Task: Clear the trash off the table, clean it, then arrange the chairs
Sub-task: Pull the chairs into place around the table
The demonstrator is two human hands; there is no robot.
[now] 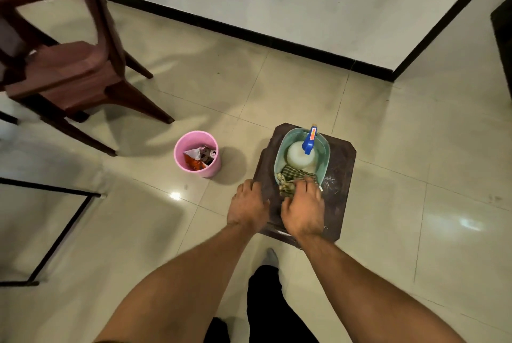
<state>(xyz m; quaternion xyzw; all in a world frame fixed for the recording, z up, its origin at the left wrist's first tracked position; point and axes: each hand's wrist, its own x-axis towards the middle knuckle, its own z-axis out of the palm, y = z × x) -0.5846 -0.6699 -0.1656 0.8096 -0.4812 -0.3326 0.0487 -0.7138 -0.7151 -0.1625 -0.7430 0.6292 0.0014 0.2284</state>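
Bare forearms are reaching down: the right hand (303,209) is gripping the green checked cloth (291,173) in the teal plastic basin (279,154), the left hand (248,205) resting unclenched on the dark square stool (338,176). Lifting gently should be keeping the basin steady.

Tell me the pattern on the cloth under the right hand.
Green-and-cream checked cloth; head view.

A home room: tiled floor (304,98), wooden chair (69,71), pink bin (194,168).
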